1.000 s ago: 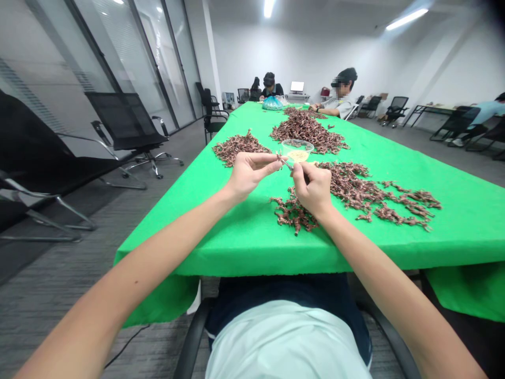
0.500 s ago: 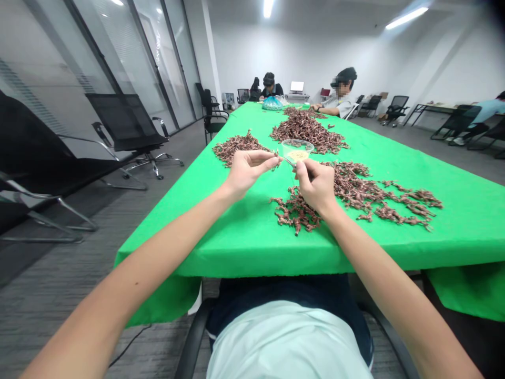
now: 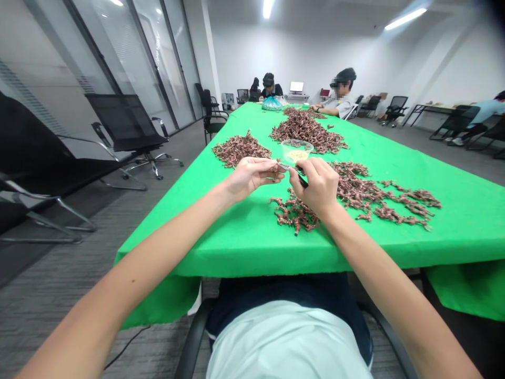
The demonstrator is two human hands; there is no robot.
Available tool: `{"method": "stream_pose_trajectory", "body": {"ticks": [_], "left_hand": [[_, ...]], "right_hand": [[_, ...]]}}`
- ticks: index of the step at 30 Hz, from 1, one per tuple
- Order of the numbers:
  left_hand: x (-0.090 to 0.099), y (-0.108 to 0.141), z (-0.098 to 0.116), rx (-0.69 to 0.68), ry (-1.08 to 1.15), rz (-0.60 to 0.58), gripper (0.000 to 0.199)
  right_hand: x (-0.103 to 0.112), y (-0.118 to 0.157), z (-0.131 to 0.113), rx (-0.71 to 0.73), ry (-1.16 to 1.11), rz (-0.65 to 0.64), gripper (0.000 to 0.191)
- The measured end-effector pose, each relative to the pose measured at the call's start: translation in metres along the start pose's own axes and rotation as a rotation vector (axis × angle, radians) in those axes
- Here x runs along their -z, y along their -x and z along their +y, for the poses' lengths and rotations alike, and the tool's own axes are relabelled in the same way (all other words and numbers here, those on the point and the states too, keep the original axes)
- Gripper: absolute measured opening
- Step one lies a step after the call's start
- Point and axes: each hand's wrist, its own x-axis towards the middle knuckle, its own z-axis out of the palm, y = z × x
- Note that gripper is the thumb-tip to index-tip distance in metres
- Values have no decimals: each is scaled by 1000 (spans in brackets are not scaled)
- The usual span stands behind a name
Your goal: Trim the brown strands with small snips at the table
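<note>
My left hand [image 3: 251, 176] is closed in a pinch on a small knobbly brown figure-like piece [image 3: 277, 169], mostly hidden by the fingers. In my right hand [image 3: 319, 184] is a slim tool with a black handle [image 3: 303, 182]; its silver metal tip touches or nearly touches the brown piece. Whether the tool is a blade or tweezers I cannot tell. Just behind both hands stands a clear round tub [image 3: 297, 147] with pale yellowish bits in it. A small heap of similar brown pieces [image 3: 295, 213] lies below my right hand.
A green cloth [image 3: 244, 237] covers the long table. More brown heaps lie at the left [image 3: 240, 149], the back [image 3: 307, 131] and the right [image 3: 366, 189]. A blue plastic bag [image 3: 272, 103] sits farther back. Co-workers sit along the far side; a black chair [image 3: 128, 123] stands left.
My right hand has turned, so the tool's black handle now shows below its fingers. My left hand has lowered slightly, its fingers curled more around the brown piece.
</note>
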Motion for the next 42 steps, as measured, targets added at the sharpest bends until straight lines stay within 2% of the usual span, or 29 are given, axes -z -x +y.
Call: {"method": "stream_pose_trajectory", "body": {"ticks": [21,31,35,42], "left_hand": [[2,0,-1,76,93,-43,13],[3,-1,-3,47,63,-108,23],[1,0,-5,-18,26,-88,26],[-7,0,-8,-291,-149,45,34]], "right_hand": [[0,2,-2,-6,-86,9,23],[0,3,-1,-25,-93,-6,25],[-1,2,-3,-54,-85,10,27],[-2,1,-11,-144,-157,47,29]]}}
